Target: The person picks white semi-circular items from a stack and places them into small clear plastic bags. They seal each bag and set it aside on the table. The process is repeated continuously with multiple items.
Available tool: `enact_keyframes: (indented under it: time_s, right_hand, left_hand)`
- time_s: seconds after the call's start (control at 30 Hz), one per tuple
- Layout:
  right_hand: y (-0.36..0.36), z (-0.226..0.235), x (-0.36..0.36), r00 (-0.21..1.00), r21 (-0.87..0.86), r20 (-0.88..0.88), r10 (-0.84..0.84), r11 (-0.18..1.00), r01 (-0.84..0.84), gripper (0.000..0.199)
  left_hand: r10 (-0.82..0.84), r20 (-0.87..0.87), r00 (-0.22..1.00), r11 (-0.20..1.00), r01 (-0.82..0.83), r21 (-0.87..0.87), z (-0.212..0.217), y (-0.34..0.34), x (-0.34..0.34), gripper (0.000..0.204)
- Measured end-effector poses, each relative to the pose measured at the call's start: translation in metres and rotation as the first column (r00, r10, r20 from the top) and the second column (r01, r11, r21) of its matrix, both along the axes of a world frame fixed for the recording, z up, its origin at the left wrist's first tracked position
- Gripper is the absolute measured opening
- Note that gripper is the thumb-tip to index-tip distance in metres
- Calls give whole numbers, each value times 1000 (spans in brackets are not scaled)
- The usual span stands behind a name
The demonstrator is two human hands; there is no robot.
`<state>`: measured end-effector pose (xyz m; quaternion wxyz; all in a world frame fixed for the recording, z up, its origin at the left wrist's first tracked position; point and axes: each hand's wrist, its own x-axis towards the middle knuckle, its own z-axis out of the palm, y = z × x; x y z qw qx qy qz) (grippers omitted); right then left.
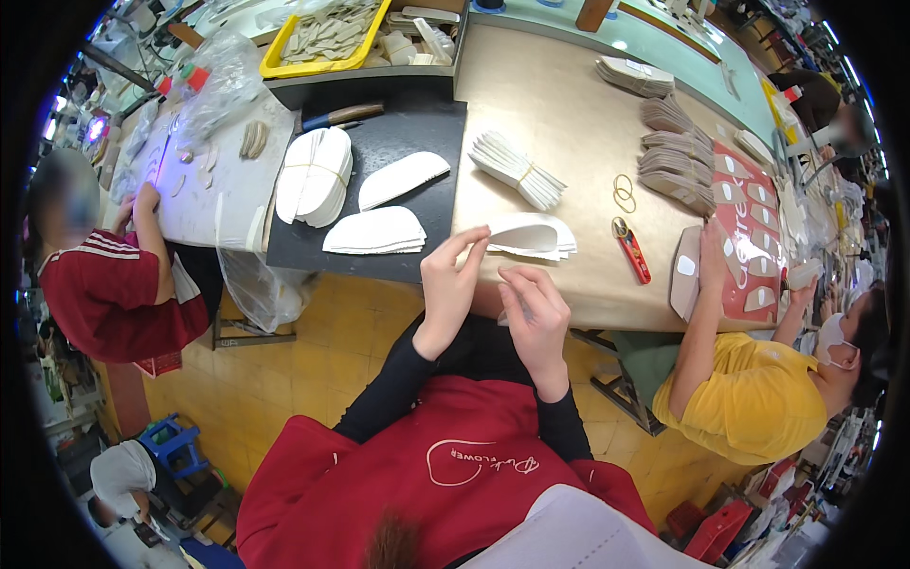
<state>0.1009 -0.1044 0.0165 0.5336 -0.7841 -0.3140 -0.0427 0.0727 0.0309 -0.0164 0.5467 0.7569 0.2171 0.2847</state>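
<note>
Left hand [453,289] poised, fingertips nearly joined by curved white stack [557,230], set on tan table [559,104] likely for easy reach | right hand [540,313] bent alongside; any pinch by either cannot be told | white bundle [512,166] banded, presumably against scattering

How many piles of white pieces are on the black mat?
3: a banded pile at the black mat's left, an upper pile right of it, and a lower pile nearer the wearer. No other shows; loose pieces could hide underneath.
</note>
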Motion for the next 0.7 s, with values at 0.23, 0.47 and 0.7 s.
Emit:
enact_keyframes:
  time_s: [0.23,0.47,0.7]
  right_hand:
    - [1,3,1,953,-20,298,-55,998,64,26]
    - [0,10,8,917,-48,391,-83,993,110,21]
    - [-3,9,12,893,-90,450,-30,993,78,15]
  left_hand:
    - [-149,165,975,532,219,-818,46,-27,-38,39]
    - [-172,244,955,494,298,-817,59,-34,-50,50]
    - [-289,78,954,865,295,-406,60,-34,-55,51]
